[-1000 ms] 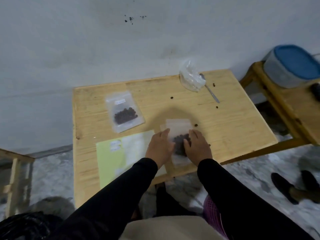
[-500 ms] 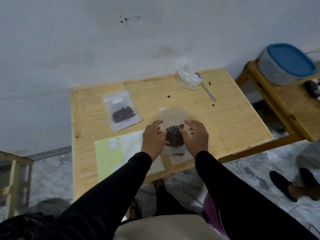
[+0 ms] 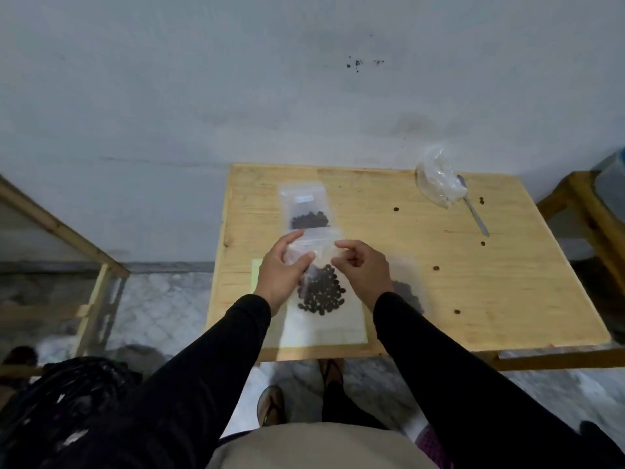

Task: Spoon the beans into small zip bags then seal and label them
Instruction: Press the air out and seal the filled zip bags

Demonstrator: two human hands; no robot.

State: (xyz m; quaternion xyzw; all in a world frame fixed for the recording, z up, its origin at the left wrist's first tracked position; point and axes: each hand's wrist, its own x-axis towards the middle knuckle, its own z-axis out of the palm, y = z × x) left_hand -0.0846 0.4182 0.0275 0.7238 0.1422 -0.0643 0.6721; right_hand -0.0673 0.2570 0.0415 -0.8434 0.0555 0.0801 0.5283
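Hands pinching zip bag top edge

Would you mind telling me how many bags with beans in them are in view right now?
3: a labelled bag lying at the table's far side, the held bag pinched by both hands, and a third bag partly hidden under the right forearm.
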